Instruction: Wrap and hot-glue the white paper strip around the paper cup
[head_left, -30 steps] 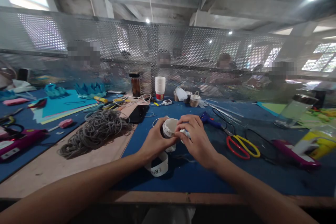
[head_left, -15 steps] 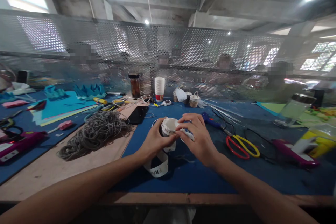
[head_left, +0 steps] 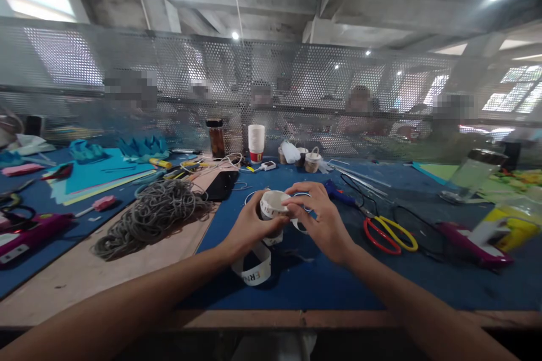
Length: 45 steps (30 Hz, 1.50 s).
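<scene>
Back from the middle of the front edge of the desk (head_left: 339, 287), the left hand (head_left: 248, 223) grasps a white lettered cup (head_left: 272, 213); the right hand (head_left: 319, 217) is at its rim, grip unclear. Over-squeezing could dent it; a slip could drop it onto the paper ring (head_left: 257, 276).

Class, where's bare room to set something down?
Bare mat between scissors and table edge; more between ring and right forearm. Bare board between yarn and table edge. Crowded: around left hand, and left rear by blue paper.
</scene>
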Each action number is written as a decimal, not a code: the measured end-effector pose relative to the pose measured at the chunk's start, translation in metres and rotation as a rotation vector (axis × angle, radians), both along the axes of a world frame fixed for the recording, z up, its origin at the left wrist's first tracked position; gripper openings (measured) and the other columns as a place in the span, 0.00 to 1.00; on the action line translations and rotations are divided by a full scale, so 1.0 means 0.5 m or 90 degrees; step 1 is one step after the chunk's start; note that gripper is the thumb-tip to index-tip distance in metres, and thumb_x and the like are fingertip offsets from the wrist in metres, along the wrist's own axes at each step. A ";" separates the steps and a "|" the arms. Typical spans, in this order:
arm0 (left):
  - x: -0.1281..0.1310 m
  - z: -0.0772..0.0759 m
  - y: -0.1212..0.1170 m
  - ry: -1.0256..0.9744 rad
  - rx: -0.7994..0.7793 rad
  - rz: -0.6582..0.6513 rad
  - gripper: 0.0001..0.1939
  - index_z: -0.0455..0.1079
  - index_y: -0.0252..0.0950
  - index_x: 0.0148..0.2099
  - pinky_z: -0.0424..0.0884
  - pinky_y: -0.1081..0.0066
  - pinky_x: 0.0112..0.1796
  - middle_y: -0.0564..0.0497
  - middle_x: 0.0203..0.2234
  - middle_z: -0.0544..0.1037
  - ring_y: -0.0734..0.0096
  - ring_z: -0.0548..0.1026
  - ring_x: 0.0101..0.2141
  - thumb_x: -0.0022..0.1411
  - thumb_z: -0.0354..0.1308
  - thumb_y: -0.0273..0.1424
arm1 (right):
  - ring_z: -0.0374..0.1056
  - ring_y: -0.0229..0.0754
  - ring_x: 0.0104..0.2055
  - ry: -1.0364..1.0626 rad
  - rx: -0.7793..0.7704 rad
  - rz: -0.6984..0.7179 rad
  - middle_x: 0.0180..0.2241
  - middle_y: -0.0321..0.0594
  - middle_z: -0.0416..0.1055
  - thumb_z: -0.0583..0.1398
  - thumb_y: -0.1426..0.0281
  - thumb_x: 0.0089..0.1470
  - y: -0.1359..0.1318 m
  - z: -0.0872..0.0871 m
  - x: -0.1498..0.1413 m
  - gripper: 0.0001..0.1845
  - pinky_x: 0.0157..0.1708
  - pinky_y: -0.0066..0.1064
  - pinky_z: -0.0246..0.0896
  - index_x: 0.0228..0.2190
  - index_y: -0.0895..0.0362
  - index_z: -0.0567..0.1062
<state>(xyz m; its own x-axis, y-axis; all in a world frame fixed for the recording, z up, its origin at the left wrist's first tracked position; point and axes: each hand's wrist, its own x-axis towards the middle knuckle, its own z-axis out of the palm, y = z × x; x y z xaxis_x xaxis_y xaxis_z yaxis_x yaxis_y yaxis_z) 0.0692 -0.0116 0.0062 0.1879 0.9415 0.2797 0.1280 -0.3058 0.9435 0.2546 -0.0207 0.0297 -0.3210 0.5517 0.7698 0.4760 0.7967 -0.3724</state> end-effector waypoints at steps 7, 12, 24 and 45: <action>-0.005 -0.006 0.009 -0.005 -0.004 -0.002 0.24 0.68 0.34 0.47 0.68 0.72 0.36 0.52 0.35 0.75 0.68 0.71 0.35 0.51 0.69 0.39 | 0.64 0.46 0.52 0.002 0.037 -0.016 0.44 0.42 0.73 0.61 0.71 0.61 -0.001 -0.009 0.001 0.05 0.55 0.43 0.60 0.39 0.53 0.78; -0.002 -0.002 0.006 -0.008 0.003 -0.010 0.25 0.68 0.35 0.47 0.69 0.70 0.39 0.51 0.36 0.75 0.67 0.72 0.36 0.50 0.69 0.39 | 0.63 0.48 0.53 -0.032 0.037 -0.022 0.45 0.42 0.72 0.61 0.70 0.61 0.002 -0.014 0.000 0.04 0.55 0.46 0.61 0.38 0.52 0.77; -0.007 -0.013 0.017 0.001 0.006 0.013 0.27 0.69 0.35 0.49 0.69 0.67 0.43 0.48 0.40 0.77 0.62 0.74 0.41 0.50 0.69 0.42 | 0.64 0.46 0.54 0.004 -0.015 -0.009 0.49 0.41 0.72 0.56 0.70 0.66 0.004 -0.005 0.003 0.12 0.56 0.45 0.61 0.47 0.49 0.77; -0.009 0.001 0.000 -0.203 -0.191 -0.145 0.24 0.69 0.39 0.55 0.73 0.70 0.40 0.46 0.47 0.78 0.61 0.76 0.45 0.60 0.63 0.44 | 0.69 0.45 0.53 0.144 -0.262 0.044 0.54 0.47 0.69 0.58 0.59 0.63 0.038 -0.054 0.000 0.21 0.53 0.40 0.66 0.54 0.53 0.67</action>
<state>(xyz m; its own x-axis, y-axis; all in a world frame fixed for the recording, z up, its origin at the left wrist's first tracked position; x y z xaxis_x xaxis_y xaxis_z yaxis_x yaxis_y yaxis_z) 0.0646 -0.0118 0.0066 0.3476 0.9342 0.0799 -0.2205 -0.0013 0.9754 0.2545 -0.0018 0.0029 -0.2169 0.8088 0.5467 0.2980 0.5881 -0.7519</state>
